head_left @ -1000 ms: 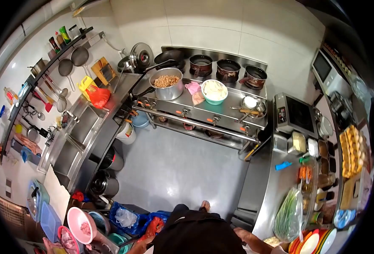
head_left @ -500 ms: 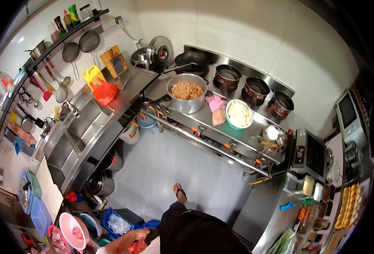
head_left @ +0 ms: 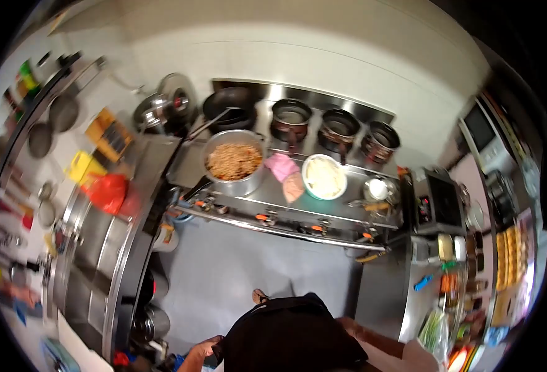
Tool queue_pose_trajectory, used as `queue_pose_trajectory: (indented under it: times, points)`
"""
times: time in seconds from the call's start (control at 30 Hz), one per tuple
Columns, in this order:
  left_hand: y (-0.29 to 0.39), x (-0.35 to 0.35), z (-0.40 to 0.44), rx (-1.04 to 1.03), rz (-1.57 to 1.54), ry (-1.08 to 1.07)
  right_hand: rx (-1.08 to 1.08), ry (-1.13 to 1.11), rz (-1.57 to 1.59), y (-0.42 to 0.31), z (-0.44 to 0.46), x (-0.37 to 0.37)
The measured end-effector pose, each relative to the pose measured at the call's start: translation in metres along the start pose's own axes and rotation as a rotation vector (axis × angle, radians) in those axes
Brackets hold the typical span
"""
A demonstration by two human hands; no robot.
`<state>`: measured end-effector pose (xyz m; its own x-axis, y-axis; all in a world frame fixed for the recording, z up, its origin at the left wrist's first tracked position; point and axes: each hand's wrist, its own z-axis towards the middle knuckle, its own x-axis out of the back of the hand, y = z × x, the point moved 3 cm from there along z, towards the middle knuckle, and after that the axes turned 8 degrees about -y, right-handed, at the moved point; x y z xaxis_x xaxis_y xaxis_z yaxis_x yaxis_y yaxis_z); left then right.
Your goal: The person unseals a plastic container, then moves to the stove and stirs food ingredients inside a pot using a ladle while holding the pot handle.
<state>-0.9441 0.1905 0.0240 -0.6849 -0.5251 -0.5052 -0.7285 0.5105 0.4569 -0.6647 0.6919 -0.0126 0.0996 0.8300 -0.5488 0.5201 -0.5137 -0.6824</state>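
The big cooking pot [head_left: 239, 188] is sitting on the stove [head_left: 273, 199], well ahead of the nearer left hand [head_left: 204, 349] and the right hand [head_left: 348, 325], and I can't tell how open either grip is or whether it's holding anything.

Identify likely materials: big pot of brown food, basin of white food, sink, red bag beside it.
Big pot: bare metal, likely aluminium; dull silver-grey wall.
Basin: probably plastic; smooth pale rim, teal outside.
Sink: looks like stainless steel; grey with soft metallic reflections.
Red bag: probably thin plastic film; glossy, bunched. Motion blur limits certainty.
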Motion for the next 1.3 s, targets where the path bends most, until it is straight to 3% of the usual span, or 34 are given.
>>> queue_pose_trajectory:
  times: [0.03, 0.1, 0.17, 0.27, 0.3, 0.43, 0.5, 0.6, 0.67, 0.73, 0.77, 0.9, 1.0, 1.1, 1.2, 1.3]
  points:
    - [0.004, 0.01, 0.009, -0.063, -0.02, 0.043, -0.178, 0.033, -0.474, -0.017, 0.013, 0.002]
    - [0.013, 0.026, 0.03, -0.225, -0.049, 0.152, -0.11, 0.048, -0.816, -0.01, 0.03, 0.034]
    - [0.024, 0.044, 0.058, -0.399, -0.005, 0.317, 0.156, 0.126, -0.793, -0.008, 0.028, 0.056]
    - [0.069, 0.052, 0.074, -0.315, -0.014, 0.532, -0.248, 0.681, -0.656, -0.118, 0.044, 0.016]
    - [0.085, 0.053, 0.083, -0.287, -0.032, 0.601, -0.109, 0.727, -0.593, -0.138, 0.046, 0.011]
    - [0.139, 0.04, 0.115, -0.301, -0.043, 0.569, -0.045, 0.867, -0.419, -0.189, 0.069, 0.032]
    - [0.163, 0.027, 0.13, -0.272, -0.018, 0.579, 0.068, 0.946, -0.405, -0.207, 0.081, 0.061]
    - [0.189, 0.005, 0.15, -0.291, -0.043, 0.572, 0.168, 1.141, -0.143, -0.232, 0.1, 0.121]
    - [0.205, -0.011, 0.164, -0.258, -0.005, 0.547, 0.269, 1.361, -0.224, -0.216, 0.127, 0.196]
    - [0.212, -0.022, 0.18, -0.247, 0.054, 0.54, 0.306, 1.494, -0.076, -0.204, 0.148, 0.257]
    - [0.217, -0.023, 0.185, -0.21, 0.217, 0.562, 0.315, 1.471, -0.041, -0.213, 0.148, 0.269]
    - [0.22, -0.019, 0.211, -0.332, 0.255, 0.592, 0.327, 1.235, 0.366, -0.293, 0.136, 0.264]
    - [0.227, -0.024, 0.226, -0.231, 0.279, 0.665, 0.326, 1.205, 0.49, -0.31, 0.147, 0.286]
    - [0.236, -0.036, 0.22, -0.482, 0.146, 0.571, 0.272, 1.173, 0.414, -0.323, 0.146, 0.298]
    - [0.246, -0.045, 0.22, -0.383, 0.26, 0.635, 0.397, 1.165, 0.47, -0.323, 0.143, 0.302]
    - [0.241, -0.041, 0.231, -0.322, 0.269, 0.674, 0.444, 1.206, 0.196, -0.325, 0.133, 0.306]
